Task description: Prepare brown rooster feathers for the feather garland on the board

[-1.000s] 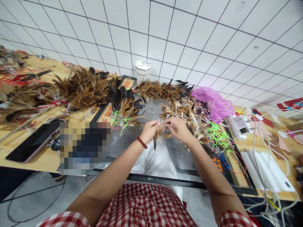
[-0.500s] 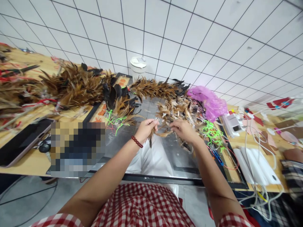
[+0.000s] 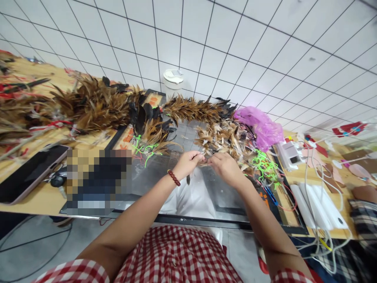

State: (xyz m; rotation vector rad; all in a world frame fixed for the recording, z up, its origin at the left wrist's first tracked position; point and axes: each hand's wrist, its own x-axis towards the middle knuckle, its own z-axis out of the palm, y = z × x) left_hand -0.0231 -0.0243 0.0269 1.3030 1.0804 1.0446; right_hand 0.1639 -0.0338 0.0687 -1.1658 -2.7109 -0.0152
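On the counter (image 3: 44,198) lies a loose feather pile (image 3: 228,137); in front of it, the right hand (image 3: 226,168) curls, its hold unclear, facing the left hand (image 3: 188,163), whose grip pinches a dark-tipped feather (image 3: 188,180): seemingly fine two-handed fingertip work, the next move calling for delicacy

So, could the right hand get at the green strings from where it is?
Probably yes: the green strings lie just right of the right hand, with only the edge of the feather pile between.
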